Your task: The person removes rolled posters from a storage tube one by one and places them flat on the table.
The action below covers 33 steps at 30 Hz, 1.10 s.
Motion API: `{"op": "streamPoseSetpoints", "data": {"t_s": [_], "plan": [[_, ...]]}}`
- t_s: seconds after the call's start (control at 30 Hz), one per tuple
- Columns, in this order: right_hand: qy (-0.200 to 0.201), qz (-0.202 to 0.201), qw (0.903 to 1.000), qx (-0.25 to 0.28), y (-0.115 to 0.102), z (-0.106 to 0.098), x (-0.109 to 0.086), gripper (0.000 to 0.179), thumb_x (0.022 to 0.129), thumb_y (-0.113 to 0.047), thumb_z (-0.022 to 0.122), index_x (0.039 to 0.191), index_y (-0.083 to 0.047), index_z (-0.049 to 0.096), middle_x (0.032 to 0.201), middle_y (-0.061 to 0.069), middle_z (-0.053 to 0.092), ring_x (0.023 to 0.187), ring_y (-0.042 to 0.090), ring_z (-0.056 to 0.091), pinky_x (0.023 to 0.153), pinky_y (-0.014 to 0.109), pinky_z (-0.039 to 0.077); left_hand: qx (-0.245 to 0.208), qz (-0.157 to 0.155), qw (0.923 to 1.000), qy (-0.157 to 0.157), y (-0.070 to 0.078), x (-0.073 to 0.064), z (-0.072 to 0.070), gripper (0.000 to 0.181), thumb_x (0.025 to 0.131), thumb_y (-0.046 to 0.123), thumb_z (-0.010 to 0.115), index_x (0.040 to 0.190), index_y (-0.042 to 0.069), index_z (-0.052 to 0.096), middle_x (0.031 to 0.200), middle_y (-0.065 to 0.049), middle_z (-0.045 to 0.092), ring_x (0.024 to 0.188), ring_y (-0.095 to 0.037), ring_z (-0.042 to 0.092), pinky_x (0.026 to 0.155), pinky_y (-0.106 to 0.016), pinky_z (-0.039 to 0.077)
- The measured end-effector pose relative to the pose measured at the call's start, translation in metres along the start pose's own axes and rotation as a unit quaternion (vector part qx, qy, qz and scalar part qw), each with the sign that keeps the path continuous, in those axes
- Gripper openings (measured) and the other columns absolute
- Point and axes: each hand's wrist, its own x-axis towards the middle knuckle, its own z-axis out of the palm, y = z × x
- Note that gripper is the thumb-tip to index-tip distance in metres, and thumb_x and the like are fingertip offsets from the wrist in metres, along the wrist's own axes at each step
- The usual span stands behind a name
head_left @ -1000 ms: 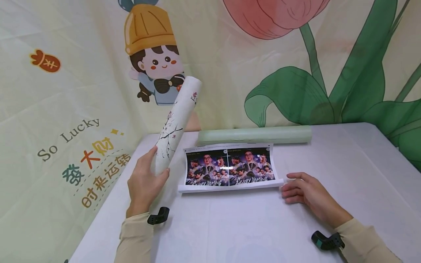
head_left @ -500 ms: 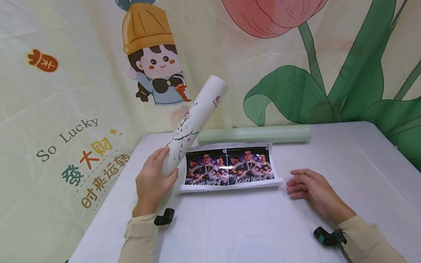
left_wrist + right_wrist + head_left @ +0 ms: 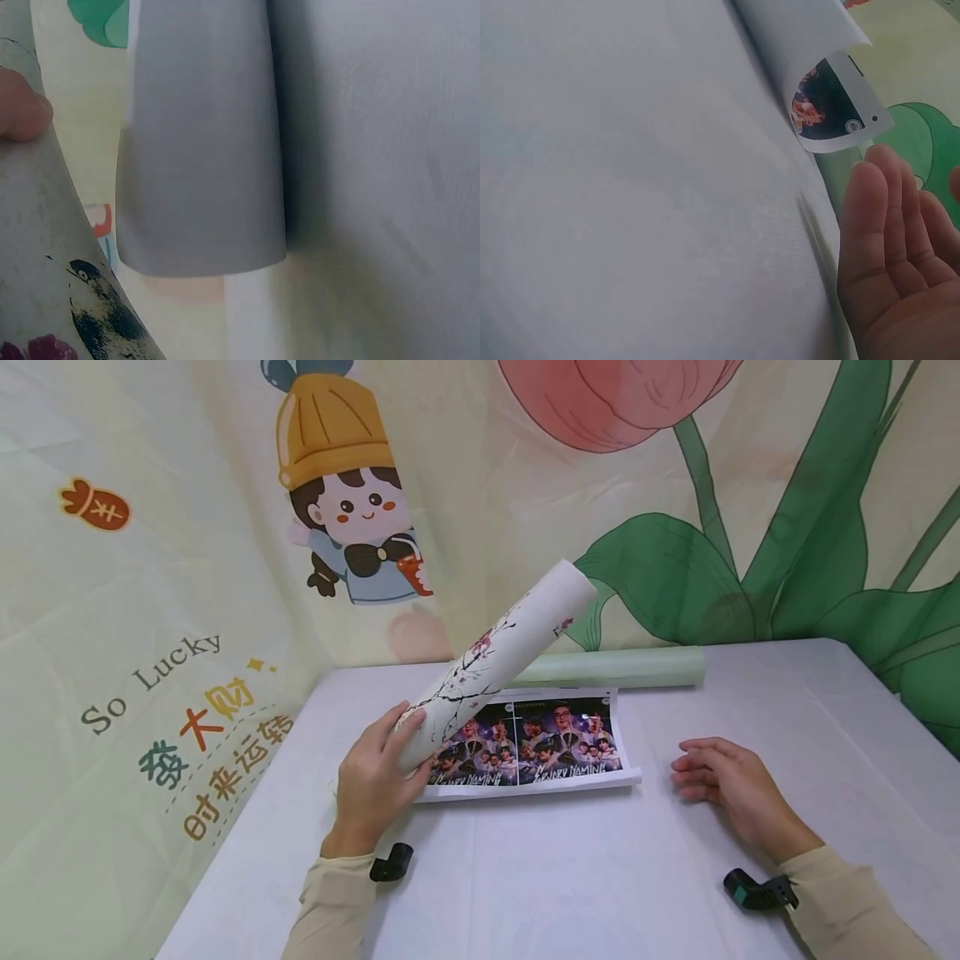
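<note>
In the head view my left hand grips the near end of a white roll printed with blossom branches. The roll slants up to the right above the table, covering part of a printed poster sheet. That sheet lies with its near edge curled up. In the left wrist view my thumb presses the patterned roll, beside the curled white back of the sheet. My right hand is to the right of the poster, apart from it, fingers loosely bent and holding nothing. The right wrist view shows that hand near the poster's corner.
A pale green roll lies along the back of the white-covered table, behind the poster. A printed cloth backdrop hangs behind the table and at its left side. Black wrist cameras are on both sleeves.
My left hand has moved right and tilted the blossom roll lower to the right, so it now covers part of the poster and green roll. My right hand has drifted slightly right.
</note>
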Motion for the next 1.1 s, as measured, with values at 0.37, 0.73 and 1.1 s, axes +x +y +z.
{"op": "streamPoseSetpoints", "data": {"t_s": [0.37, 0.73, 1.1], "plan": [[-0.002, -0.011, 0.9999, -0.003, -0.001, -0.001, 0.002, 0.047, 0.098, -0.030, 0.044, 0.129, 0.004, 0.041, 0.112, 0.022, 0.056, 0.090, 0.023, 0.063, 0.076, 0.035, 0.054, -0.021, 0.035, 0.9991, 0.006, 0.008, 0.003, -0.001, 0.069, 0.060, 0.018, 0.077, 0.126, 0.016, 0.057, 0.126, -0.012, 0.055, 0.104, -0.033, 0.057, 0.084, -0.047, 0.047], [-0.001, -0.002, 1.0000, -0.006, 0.000, 0.001, 0.000, 0.047, 0.098, -0.032, 0.044, 0.129, 0.003, 0.041, 0.115, 0.024, 0.055, 0.091, 0.023, 0.062, 0.076, 0.034, 0.053, -0.023, 0.069, 0.9972, -0.017, 0.015, 0.006, -0.001, 0.072, 0.059, 0.018, 0.082, 0.127, 0.018, 0.057, 0.126, -0.014, 0.055, 0.106, -0.033, 0.056, 0.085, -0.047, 0.047], [-0.036, -0.038, 0.9968, 0.061, -0.003, 0.000, 0.000, 0.050, 0.097, -0.033, 0.046, 0.131, 0.002, 0.037, 0.119, 0.025, 0.055, 0.097, 0.024, 0.064, 0.080, 0.039, 0.052, -0.028, 0.100, 0.9937, -0.041, 0.027, 0.013, 0.010, 0.066, 0.063, 0.016, 0.075, 0.127, 0.019, 0.058, 0.128, -0.012, 0.054, 0.110, -0.032, 0.054, 0.085, -0.047, 0.046]]}}
